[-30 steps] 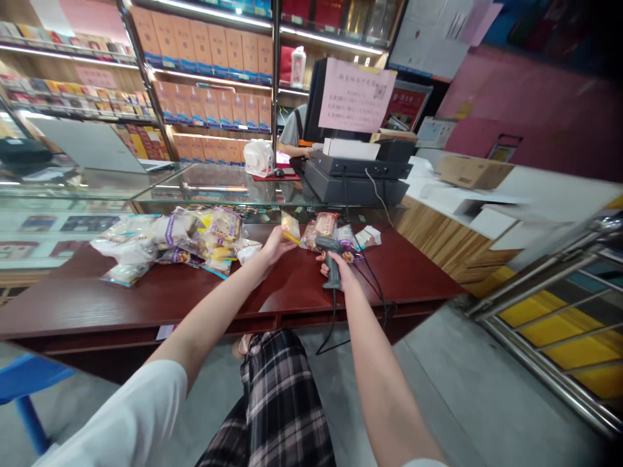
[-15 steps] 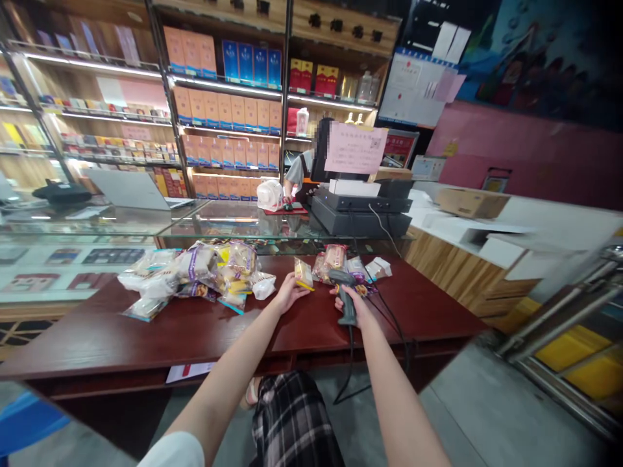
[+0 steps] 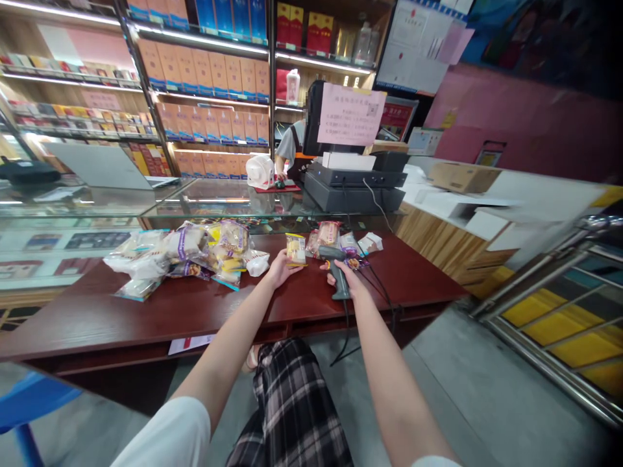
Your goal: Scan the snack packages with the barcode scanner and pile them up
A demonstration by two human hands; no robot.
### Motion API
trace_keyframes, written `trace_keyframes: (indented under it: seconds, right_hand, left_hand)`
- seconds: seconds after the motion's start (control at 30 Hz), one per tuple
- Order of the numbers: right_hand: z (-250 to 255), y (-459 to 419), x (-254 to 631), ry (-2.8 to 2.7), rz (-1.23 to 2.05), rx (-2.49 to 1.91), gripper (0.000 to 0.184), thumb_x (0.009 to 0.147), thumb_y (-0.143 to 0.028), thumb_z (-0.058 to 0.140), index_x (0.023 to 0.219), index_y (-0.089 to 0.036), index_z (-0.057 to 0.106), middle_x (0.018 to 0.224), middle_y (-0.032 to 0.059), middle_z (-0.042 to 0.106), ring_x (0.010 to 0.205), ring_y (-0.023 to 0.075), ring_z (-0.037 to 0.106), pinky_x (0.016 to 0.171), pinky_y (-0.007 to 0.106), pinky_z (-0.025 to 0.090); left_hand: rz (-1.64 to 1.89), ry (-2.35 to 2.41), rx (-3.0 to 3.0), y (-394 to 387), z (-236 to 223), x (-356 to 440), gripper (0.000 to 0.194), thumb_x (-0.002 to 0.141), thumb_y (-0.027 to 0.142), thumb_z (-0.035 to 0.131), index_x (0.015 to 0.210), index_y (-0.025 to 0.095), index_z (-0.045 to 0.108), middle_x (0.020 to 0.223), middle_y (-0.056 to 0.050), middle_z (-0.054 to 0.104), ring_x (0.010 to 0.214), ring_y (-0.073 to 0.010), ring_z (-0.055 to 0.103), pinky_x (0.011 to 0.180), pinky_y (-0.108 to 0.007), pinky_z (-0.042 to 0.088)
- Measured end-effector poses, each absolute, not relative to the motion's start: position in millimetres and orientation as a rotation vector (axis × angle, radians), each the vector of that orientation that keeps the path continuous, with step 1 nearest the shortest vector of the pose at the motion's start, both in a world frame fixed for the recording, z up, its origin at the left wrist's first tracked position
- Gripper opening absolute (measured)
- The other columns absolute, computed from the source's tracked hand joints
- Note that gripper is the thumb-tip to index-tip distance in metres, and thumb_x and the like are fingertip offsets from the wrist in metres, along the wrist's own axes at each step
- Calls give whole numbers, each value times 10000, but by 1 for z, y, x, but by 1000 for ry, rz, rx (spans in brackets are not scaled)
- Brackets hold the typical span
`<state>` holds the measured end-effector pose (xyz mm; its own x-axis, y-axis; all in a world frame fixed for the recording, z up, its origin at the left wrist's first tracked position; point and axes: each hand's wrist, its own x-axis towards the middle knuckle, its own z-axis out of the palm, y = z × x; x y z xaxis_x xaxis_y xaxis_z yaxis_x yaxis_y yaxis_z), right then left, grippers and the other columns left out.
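Note:
My left hand (image 3: 280,268) is closed on a small clear snack packet (image 3: 295,249) with a yellow strip, held upright above the dark red table (image 3: 146,311). My right hand (image 3: 346,280) grips a grey handheld barcode scanner (image 3: 335,266), whose head points left at the packet from a few centimetres away. The scanner's black cable (image 3: 384,298) trails off the table's near edge. A heap of bagged snacks (image 3: 195,250) lies to the left of my left hand. A smaller group of packets (image 3: 341,239) lies just behind the scanner.
Behind the table runs a glass counter (image 3: 219,194) bearing a till with a monitor and pink notice (image 3: 350,115). A person in an orange apron (image 3: 292,146) stands behind it. Shelves of boxes fill the back wall. A blue stool (image 3: 29,402) sits lower left, metal rails (image 3: 559,305) right.
My left hand has turned the packet more upright and closer to the scanner head. The scanner stays in my right hand. The camera view has shifted slightly.

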<state>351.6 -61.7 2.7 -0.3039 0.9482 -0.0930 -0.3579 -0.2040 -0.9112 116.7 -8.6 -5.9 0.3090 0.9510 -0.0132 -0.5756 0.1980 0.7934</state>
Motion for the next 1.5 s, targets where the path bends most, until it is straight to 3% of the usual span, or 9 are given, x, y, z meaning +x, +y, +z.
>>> trace_keyframes:
  seconds: [0.23, 0.37, 0.47, 0.67, 0.87, 1.03, 1.27, 1.37, 1.5]
  right_hand:
    - [2, -60, 349, -1009, 1698, -866, 337, 772, -489, 653, 861, -164, 649, 501, -10, 536, 456, 111, 430, 445, 234, 308]
    - [5, -62, 345, -926, 1602, -820, 290, 737, -429, 706, 847, -177, 613, 701, 6, 643, 442, 72, 396, 427, 233, 307]
    - [4, -61, 345, -906, 1587, -747, 293, 717, -399, 735, 849, -181, 590, 790, -14, 644, 425, 40, 369, 418, 215, 294]
    - [1, -59, 348, -909, 1664, -669, 277, 720, -355, 738, 861, -170, 589, 739, -47, 586, 408, 18, 337, 419, 191, 285]
    - [-5, -56, 351, -885, 1651, -738, 246, 750, -374, 675, 858, -157, 636, 644, -16, 579, 440, 58, 392, 432, 208, 314]
    - [-6, -55, 353, -885, 1655, -814, 273, 737, -421, 674, 835, -169, 638, 491, -33, 485, 452, 95, 410, 442, 219, 325]
    - [-3, -56, 352, -832, 1704, -797, 278, 746, -443, 667, 799, -175, 619, 472, -39, 459, 446, 91, 407, 427, 203, 333]
    - [1, -58, 350, -809, 1698, -807, 249, 745, -407, 673, 809, -176, 607, 514, -31, 508, 447, 86, 422, 425, 205, 347]
    - [4, -60, 347, -796, 1669, -816, 218, 760, -376, 672, 812, -184, 584, 605, -11, 592, 442, 78, 427, 412, 210, 357]
  left_hand:
    - [1149, 575, 782, -9, -4, 116, 424, 577, 129, 575, 981, 227, 493, 968, -32, 675, 909, -223, 686, 957, -524, 486]
    - [1144, 578, 808, -11, -3, 117, 427, 579, 129, 568, 988, 228, 499, 960, -27, 677, 891, -212, 682, 956, -522, 487]
    - [1136, 589, 842, -13, -2, 117, 428, 585, 162, 590, 1001, 222, 508, 968, -36, 677, 892, -220, 682, 948, -508, 489]
    - [1136, 607, 863, -15, 0, 119, 436, 588, 183, 603, 1012, 216, 507, 978, -46, 672, 901, -228, 676, 910, -473, 506]
    - [1143, 624, 896, -14, -3, 120, 446, 603, 186, 592, 1040, 214, 507, 980, -51, 659, 884, -208, 668, 877, -446, 525]
    - [1165, 653, 940, -15, -3, 123, 401, 673, 250, 613, 1056, 213, 504, 973, -45, 650, 855, -184, 665, 815, -401, 543]
    - [1232, 856, 1289, -27, 6, 117, 467, 765, 362, 616, 1209, 265, 511, 1071, -35, 617, 882, -165, 628, 702, -296, 542]
    - [1300, 1048, 1683, -33, 21, 97, 379, 800, 332, 569, 1164, 227, 580, 1111, -64, 619, 996, -205, 599, 856, -373, 525]
    - [1321, 1601, 2295, -42, 47, 60, 325, 816, 314, 567, 1112, 210, 653, 1181, -107, 588, 1166, -288, 503, 1066, -483, 371]
